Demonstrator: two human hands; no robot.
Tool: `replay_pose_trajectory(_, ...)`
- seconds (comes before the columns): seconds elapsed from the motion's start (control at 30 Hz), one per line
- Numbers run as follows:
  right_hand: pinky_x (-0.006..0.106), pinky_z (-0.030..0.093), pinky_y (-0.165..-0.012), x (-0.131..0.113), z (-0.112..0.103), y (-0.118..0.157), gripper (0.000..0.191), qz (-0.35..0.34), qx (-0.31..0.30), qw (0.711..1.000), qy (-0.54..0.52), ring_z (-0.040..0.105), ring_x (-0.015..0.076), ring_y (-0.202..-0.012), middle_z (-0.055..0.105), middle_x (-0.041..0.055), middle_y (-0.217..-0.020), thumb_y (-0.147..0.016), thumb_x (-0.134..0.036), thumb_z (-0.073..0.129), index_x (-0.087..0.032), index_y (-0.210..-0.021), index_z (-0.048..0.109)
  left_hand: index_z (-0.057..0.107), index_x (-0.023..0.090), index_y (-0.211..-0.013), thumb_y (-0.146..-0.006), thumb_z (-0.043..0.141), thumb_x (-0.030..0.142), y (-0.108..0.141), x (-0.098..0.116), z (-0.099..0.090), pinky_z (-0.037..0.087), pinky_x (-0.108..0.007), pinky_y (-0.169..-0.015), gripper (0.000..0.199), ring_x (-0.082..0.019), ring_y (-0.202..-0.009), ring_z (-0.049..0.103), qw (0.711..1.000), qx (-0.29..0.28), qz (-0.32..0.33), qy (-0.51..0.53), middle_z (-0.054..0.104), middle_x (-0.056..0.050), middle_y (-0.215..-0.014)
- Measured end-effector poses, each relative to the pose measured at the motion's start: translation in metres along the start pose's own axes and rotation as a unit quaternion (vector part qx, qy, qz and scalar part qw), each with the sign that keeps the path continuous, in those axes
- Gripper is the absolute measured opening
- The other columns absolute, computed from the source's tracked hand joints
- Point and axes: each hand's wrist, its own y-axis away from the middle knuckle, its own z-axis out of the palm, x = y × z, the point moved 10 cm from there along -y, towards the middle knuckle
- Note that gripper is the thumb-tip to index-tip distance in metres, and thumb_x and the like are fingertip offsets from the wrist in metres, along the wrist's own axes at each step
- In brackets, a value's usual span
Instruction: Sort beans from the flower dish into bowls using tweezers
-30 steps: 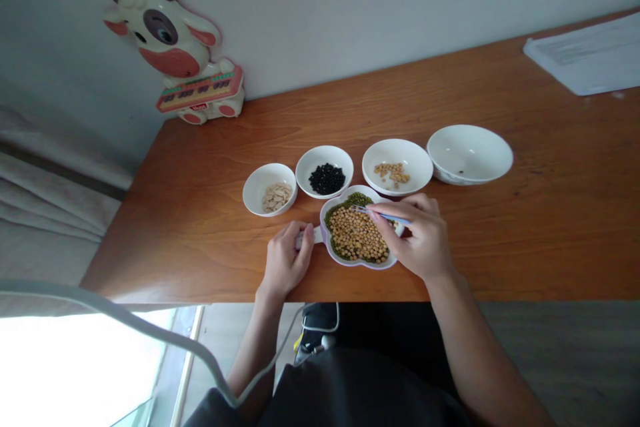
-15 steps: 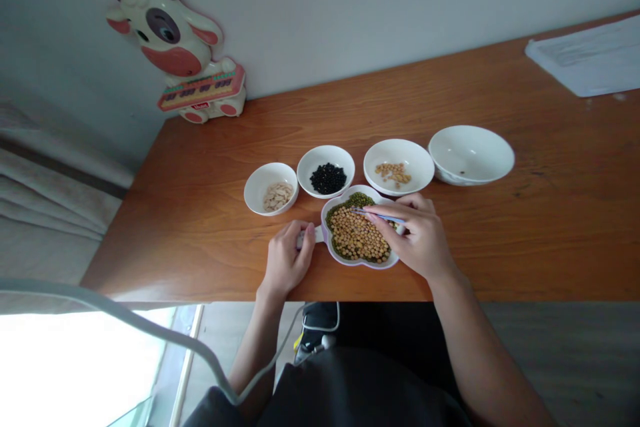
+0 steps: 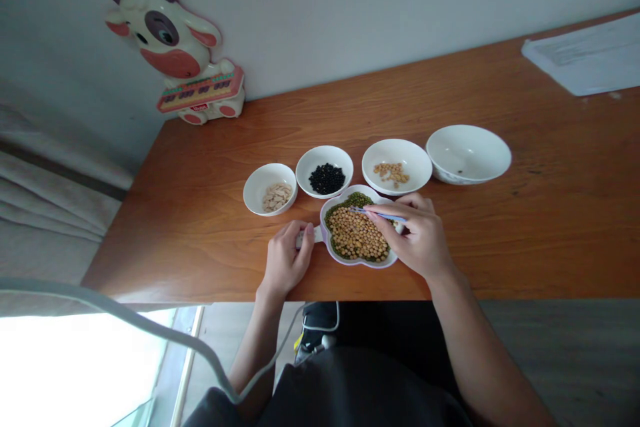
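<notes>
On the wooden table [image 3: 200,233], the left hand [image 3: 287,257] is curled round the handle [image 3: 311,236] of a dish [image 3: 363,263] between both hands, apparently steadying it, while the right hand [image 3: 419,237] pinches tweezers [image 3: 390,217] over its beans [image 3: 357,237], bowls [image 3: 416,163] within reach beyond.

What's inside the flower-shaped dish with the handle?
Tan beans over little green beans. The right hand and blue tweezers cover some; the bottom of the dish is hidden.

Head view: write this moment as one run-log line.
Left hand: grips handle of white flower-shaped dish; Right hand: holds slim blue tweezers at tan and green beans; Behind dish: four round white bowls
</notes>
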Motion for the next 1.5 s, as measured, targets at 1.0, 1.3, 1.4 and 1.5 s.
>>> replay_pose_trajectory(1.0, 0.039, 0.048, -0.078, -0.014, -0.037, 0.008, 0.037, -0.044, 0.166, 0.984, 0.036, 0.066, 0.0173, -0.072, 0.084, -0.0019, -0.098, -0.089, -0.013, 0.076, -0.035, -0.119, 0.077, 0.066, 0.018, -0.089, -0.108, 0.046, 0.041, 0.0, 0.0, 0.0, 0.042, -0.025, -0.063, 0.036, -0.014, -0.066, 0.061, 1.0, -0.002, 0.0, 0.005, 0.07, -0.003, -0.079)
replay_pose_trajectory(1.3, 0.039, 0.052, -0.082, 0.002, -0.05, 0.009, 0.028, 0.023, 0.221, 0.974, 0.039, 0.07, 0.0208, -0.083, 0.083, 0.0028, -0.1, -0.092, -0.015, 0.073, -0.03, -0.116, 0.078, 0.066, 0.018, -0.09, -0.108, 0.046, 0.041, 0.0, 0.0, 0.0, 0.042, -0.025, -0.064, 0.035, -0.014, -0.066, 0.061, 1.0, -0.004, -0.001, 0.007, 0.069, -0.003, -0.079)
replay_pose_trajectory(1.4, 0.038, 0.051, -0.081, -0.005, -0.034, 0.003, 0.025, -0.007, 0.15, 0.988, 0.02, 0.067, 0.0195, -0.079, 0.083, 0.0003, -0.094, -0.091, -0.017, 0.075, -0.031, -0.111, 0.079, 0.066, 0.018, -0.09, -0.108, 0.046, 0.041, 0.0, 0.0, 0.0, 0.042, -0.025, -0.064, 0.035, -0.014, -0.067, 0.061, 1.0, -0.005, 0.0, 0.007, 0.07, -0.003, -0.079)
replay_pose_trajectory(1.5, 0.037, 0.049, -0.08, -0.01, -0.016, -0.001, 0.018, -0.025, 0.082, 0.996, 0.019, 0.065, 0.018, -0.077, 0.082, -0.002, -0.089, -0.091, -0.02, 0.075, -0.031, -0.104, 0.08, 0.065, 0.018, -0.09, -0.108, 0.046, 0.041, 0.0, 0.001, 0.0, 0.042, -0.025, -0.064, 0.035, -0.014, -0.067, 0.062, 1.0, -0.005, 0.002, 0.007, 0.07, -0.003, -0.08)
